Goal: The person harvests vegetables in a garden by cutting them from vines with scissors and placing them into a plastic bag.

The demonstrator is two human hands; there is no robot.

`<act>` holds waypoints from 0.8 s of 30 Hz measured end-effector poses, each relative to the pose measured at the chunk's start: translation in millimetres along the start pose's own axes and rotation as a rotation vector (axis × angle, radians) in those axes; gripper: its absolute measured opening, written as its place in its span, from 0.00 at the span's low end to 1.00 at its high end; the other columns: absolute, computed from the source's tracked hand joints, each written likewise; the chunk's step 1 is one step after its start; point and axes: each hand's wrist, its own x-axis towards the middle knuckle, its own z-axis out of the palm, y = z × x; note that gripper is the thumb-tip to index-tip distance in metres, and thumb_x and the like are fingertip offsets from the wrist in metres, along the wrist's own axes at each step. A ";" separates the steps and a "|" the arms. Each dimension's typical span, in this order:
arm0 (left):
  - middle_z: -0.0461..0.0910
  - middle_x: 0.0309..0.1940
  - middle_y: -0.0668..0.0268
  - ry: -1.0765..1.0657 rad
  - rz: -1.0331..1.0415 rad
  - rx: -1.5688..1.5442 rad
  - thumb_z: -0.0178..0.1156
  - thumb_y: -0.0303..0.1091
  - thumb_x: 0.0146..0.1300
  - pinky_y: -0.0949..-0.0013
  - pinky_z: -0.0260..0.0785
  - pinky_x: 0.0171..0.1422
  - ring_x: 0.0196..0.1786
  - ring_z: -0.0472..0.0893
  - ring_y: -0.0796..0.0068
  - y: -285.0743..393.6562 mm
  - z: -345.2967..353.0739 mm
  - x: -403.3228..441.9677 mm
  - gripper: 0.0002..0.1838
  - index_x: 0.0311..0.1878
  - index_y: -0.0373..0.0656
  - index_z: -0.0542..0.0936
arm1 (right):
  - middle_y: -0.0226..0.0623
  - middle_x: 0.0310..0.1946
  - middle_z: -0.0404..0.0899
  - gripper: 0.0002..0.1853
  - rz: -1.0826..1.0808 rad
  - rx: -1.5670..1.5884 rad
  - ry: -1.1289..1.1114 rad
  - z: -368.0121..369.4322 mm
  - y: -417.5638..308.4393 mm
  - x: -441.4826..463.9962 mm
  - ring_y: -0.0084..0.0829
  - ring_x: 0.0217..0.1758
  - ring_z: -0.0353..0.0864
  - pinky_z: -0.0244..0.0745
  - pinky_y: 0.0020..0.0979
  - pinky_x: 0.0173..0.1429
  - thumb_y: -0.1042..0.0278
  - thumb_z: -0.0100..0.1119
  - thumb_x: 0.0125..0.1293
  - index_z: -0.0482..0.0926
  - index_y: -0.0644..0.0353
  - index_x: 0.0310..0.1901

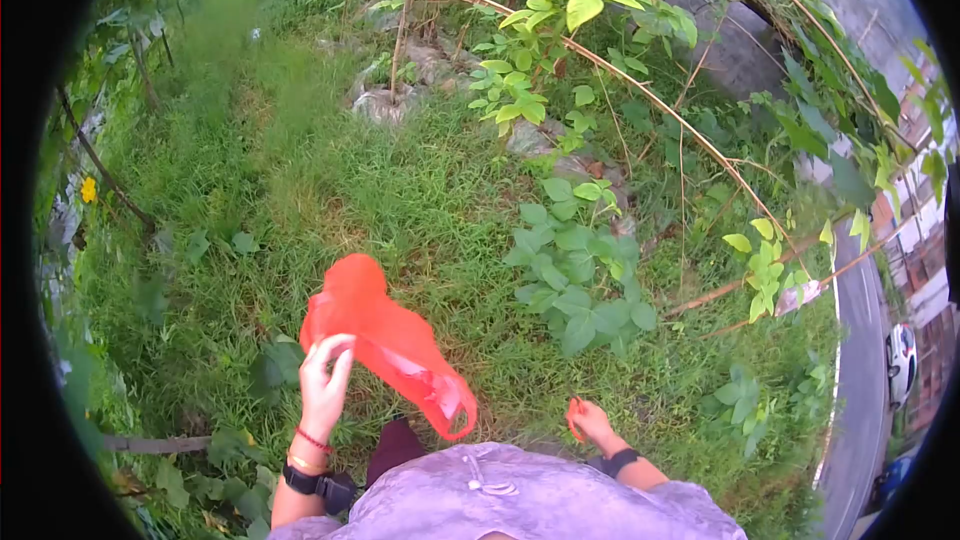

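Observation:
A red plastic bag (pixel 385 330) hangs open over the grass in front of the body, its handle loop (pixel 457 418) toward the lower right. At its left edge my left hand (pixel 325 380) is closed on the bag, thumb and fingers pinched together. Lower right of the bag and apart from it, my right hand (pixel 592 422) is closed around a small orange-red object (pixel 574 420) that looks like a scissor handle; the rest of it is hard to make out.
Leafy green plants (pixel 575 275) grow right of centre. A long thin branch (pixel 680 120) crosses the upper right. A wooden stick (pixel 403 35) stands upright near grey sheeting (pixel 385 105). Beyond the right edge run a road (pixel 862 340) and a white car (pixel 901 365).

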 end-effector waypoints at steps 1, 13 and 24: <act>0.75 0.35 0.64 0.050 -0.050 -0.039 0.53 0.24 0.58 0.74 0.66 0.47 0.40 0.75 0.76 -13.9 -16.7 0.4 0.08 0.41 0.36 0.75 | 0.32 0.25 0.77 0.10 0.002 -0.012 0.005 5.8 -28.5 6.1 0.24 0.29 0.75 0.70 0.27 0.35 0.63 0.58 0.52 0.76 0.60 0.33; 0.75 0.36 0.67 0.072 -0.294 -0.241 0.49 0.25 0.62 0.75 0.67 0.47 0.40 0.74 0.80 -68.3 -114.0 13.4 0.07 0.41 0.35 0.74 | 0.32 0.30 0.77 0.16 -0.169 -0.088 -0.192 116.2 -207.8 46.2 0.21 0.34 0.75 0.70 0.25 0.41 0.59 0.61 0.51 0.74 0.60 0.36; 0.75 0.34 0.67 0.282 -0.353 -0.268 0.48 0.29 0.64 0.74 0.68 0.47 0.39 0.74 0.79 -90.1 -160.6 40.8 0.08 0.42 0.35 0.74 | 0.34 0.31 0.78 0.15 -0.167 -0.110 -0.186 158.7 -269.1 89.7 0.25 0.35 0.77 0.71 0.26 0.42 0.58 0.60 0.52 0.75 0.60 0.36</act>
